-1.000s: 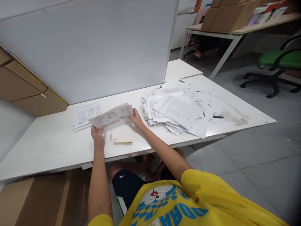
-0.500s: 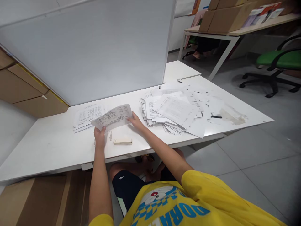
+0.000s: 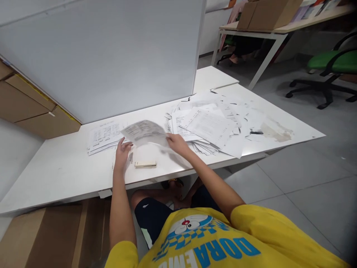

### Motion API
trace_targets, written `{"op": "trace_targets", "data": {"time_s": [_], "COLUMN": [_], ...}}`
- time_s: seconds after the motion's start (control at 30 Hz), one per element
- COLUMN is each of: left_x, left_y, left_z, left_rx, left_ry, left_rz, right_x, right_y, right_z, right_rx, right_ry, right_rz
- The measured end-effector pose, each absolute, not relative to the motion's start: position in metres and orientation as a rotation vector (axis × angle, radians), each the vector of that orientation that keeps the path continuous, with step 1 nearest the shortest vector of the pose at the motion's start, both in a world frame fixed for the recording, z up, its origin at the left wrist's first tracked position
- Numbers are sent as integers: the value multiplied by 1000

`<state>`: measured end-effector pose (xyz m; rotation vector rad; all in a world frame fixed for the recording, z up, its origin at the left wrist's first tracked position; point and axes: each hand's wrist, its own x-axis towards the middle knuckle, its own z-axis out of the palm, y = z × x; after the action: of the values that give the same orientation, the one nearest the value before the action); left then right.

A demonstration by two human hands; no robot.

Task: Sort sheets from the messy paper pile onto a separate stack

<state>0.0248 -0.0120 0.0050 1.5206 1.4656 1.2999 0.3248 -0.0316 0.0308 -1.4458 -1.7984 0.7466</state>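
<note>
A printed sheet of paper [image 3: 146, 133], curved and a little blurred, hangs above the white table from my right hand [image 3: 178, 144], whose fingers pinch its right edge. My left hand [image 3: 122, 153] is just off the sheet's lower left corner, with fingers apart and nothing in them. Beneath the sheet, near the table's front edge, lies a cream-coloured stapler [image 3: 145, 164]. A neat stack of printed papers [image 3: 104, 136] rests behind my left hand. To the right of my right hand spreads a large loose pile of papers [image 3: 206, 126].
A tall white board [image 3: 106, 59] stands along the back of the table [image 3: 64, 171]. Cardboard boxes [image 3: 30, 98] are stacked at the left, and more boxes [image 3: 41, 234] sit below the table. At the right are a green chair [image 3: 331, 63] and another desk with a cardboard box [image 3: 264, 15].
My left hand has let go of the sheet and its fingers have spread. My right hand has moved right, carrying the sheet with it, which now bends.
</note>
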Motion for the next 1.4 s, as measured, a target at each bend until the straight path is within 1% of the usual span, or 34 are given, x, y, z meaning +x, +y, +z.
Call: {"op": "trace_targets", "data": {"time_s": [0.1, 0.2, 0.33, 0.43, 0.57, 0.9, 1.1, 1.23, 1.4], "left_x": [39, 68, 110, 126, 129, 128, 125, 127, 130], "left_y": [-22, -39, -55, -56, -52, -51, -50, -50, -50], "left_z": [24, 42, 49, 41, 28, 25, 19, 16, 14], "left_rx": [1664, 1845, 2066, 2142, 2146, 2088, 2032, 2109, 2189], "left_ry": [1614, 1647, 1686, 1760, 1804, 1821, 1778, 1797, 1804], "left_rz": [1042, 875, 668, 520, 428, 491, 619, 603, 571], "right_x": [372, 413, 440, 442, 443, 439, 446, 449, 446], "right_y": [-67, -112, -163, -180, -180, -163, -167, -172, -175], "right_z": [24, 16, 9, 6, 4, 5, 9, 7, -2], "right_rx": [-1537, -1447, -1392, -1395, -1371, -1342, -1363, -1366, -1321], "right_ry": [-1386, -1078, -998, -1046, -1068, -1045, -1128, -1143, -1105], "right_rz": [1036, 1334, 1688, 1832, 1874, 2010, 1938, 1906, 1940]}}
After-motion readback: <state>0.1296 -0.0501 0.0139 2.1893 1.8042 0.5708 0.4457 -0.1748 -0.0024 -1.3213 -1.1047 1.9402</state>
